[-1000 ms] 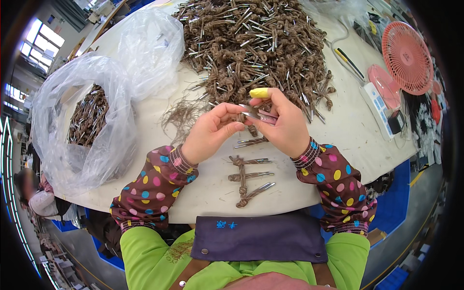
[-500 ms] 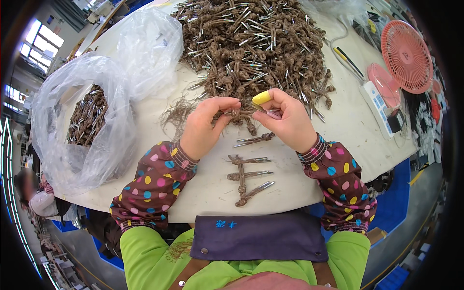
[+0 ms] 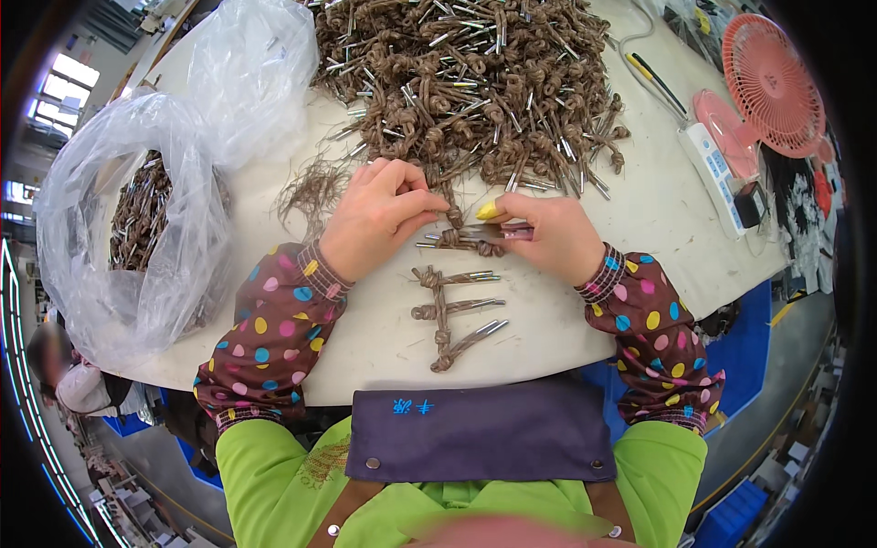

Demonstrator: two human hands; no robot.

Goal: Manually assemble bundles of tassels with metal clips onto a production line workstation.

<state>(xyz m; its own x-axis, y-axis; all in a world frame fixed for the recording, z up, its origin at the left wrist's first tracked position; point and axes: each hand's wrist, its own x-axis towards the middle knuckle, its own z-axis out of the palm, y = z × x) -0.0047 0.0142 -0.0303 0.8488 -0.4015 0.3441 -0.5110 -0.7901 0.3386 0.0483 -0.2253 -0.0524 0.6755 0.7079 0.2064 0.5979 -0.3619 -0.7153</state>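
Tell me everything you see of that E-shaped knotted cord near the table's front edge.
The E-shaped knotted cord looks like brown fibre: a lengthwise spine, knots along it, and three arms pointing right with slim silvery tips, the lowest slanting away. It lies flat on the cream tabletop, nothing else touching it.

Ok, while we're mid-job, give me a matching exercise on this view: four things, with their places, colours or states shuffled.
1. Right hand
2. Fan
3. Open plastic bag
4. Loose threads

A. Coral pink, at upper right
B. Between the bag and the left hand
C. Holding a pink-handled tool
D. With brown knotted cords inside

Pairs: 1-C, 2-A, 3-D, 4-B
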